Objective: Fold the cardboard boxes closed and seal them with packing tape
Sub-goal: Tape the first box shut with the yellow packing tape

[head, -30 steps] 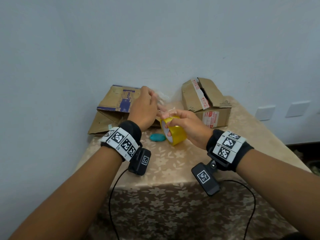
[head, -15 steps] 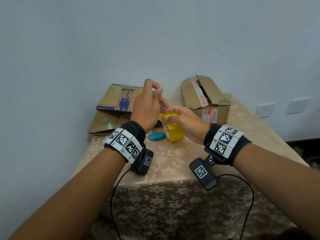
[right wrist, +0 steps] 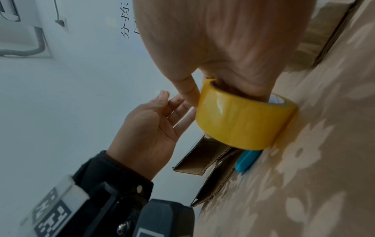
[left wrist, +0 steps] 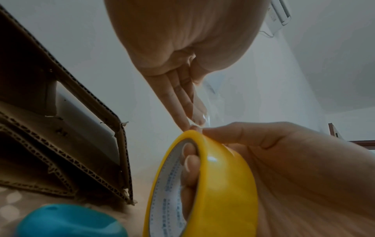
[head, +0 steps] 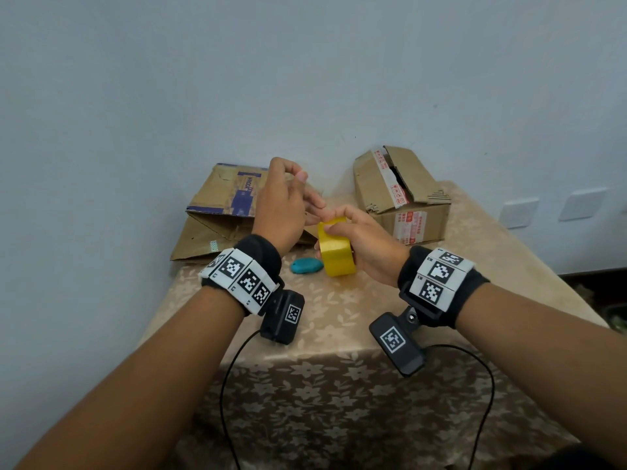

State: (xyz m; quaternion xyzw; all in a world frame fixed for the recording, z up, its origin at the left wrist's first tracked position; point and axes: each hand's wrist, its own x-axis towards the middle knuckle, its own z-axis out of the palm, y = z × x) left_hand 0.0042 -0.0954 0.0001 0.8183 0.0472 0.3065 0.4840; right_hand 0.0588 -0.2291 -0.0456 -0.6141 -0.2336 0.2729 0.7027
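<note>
My right hand (head: 364, 239) grips a yellow tape roll (head: 337, 257) just above the table, fingers through the core (left wrist: 188, 163) and thumb on its top edge. My left hand (head: 285, 205) is beside it with straight fingers (right wrist: 178, 112) whose tips touch the top of the roll (left wrist: 223, 184). A clear strip of film (left wrist: 206, 99) hangs by those fingers; whether it sticks to them is unclear. A flattened cardboard box (head: 220, 205) lies behind my left hand. A second box (head: 417, 222) stands at the back right with its top flaps up.
A small teal object (head: 307, 265) lies on the table just left of the roll. The floral tablecloth (head: 339, 320) covers a small table against a pale wall. Wrist cameras and their cables hang near the table's front edge.
My right hand has turned the roll so its yellow outer face points at me. My left hand has risen a little and its fingers have straightened toward the roll.
</note>
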